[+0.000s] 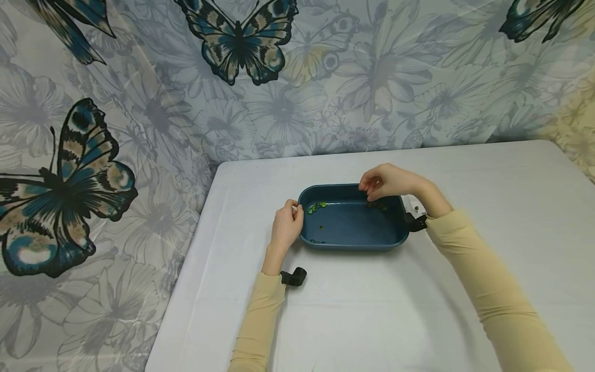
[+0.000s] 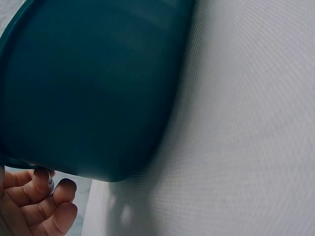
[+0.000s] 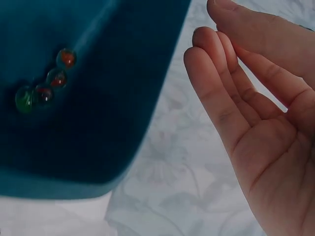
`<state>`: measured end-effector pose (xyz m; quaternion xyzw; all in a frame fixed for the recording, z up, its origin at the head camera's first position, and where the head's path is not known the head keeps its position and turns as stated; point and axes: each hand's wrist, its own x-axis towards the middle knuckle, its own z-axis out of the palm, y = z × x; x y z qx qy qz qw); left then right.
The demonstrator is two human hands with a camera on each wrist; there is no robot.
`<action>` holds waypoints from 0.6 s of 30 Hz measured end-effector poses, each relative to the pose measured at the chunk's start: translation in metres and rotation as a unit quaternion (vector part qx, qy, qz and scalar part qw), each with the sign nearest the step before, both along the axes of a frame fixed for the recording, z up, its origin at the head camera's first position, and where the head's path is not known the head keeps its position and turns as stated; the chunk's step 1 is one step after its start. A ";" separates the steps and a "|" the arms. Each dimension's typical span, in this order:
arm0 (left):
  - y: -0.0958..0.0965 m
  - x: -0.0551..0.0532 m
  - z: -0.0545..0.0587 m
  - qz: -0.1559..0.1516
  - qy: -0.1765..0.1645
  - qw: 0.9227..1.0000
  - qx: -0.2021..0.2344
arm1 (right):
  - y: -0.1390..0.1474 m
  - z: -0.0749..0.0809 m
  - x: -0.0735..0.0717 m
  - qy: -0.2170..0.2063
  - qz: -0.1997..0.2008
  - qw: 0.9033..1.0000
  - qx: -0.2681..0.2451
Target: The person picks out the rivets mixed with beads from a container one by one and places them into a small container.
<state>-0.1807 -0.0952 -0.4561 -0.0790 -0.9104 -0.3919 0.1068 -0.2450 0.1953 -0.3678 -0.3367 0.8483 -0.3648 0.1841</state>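
A dark blue rectangular basin [image 1: 353, 247] stands on the white table. My left hand [image 1: 285, 222] grips its left end, fingers curled at the rim; the left wrist view shows the basin's outer wall [image 2: 98, 88] above the fingertips [image 2: 64, 189]. Over the far right corner hovers my right hand [image 1: 390, 182], fingers loosely bent and nothing visible held. Under it lie several glass marbles [image 1: 377, 206]; the right wrist view shows a green marble [image 3: 24, 100] and others with reddish-orange cores, such as this marble [image 3: 66, 58]. Bright green marbles [image 1: 317, 207] cluster at the basin's left end.
A lone small marble [image 1: 321, 227] and a few dark marbles [image 1: 317, 242] lie near the basin's front left. Partly behind the right wrist, a small white object [image 1: 413, 205] sits beside the basin. Butterfly-patterned cloth [image 1: 279, 113] hangs behind the white table [image 1: 344, 310].
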 end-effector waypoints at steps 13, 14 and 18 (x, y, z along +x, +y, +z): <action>-0.001 0.000 0.000 0.000 0.002 1.000 -0.004 | -0.026 -0.011 -0.001 -0.009 0.036 0.999 -0.001; -0.001 0.000 0.000 -0.001 0.002 1.000 -0.003 | -0.028 -0.011 -0.002 -0.009 0.038 0.999 -0.002; 0.000 0.000 0.001 -0.001 -0.003 1.000 -0.003 | -0.035 -0.016 -0.003 -0.012 0.046 0.999 -0.001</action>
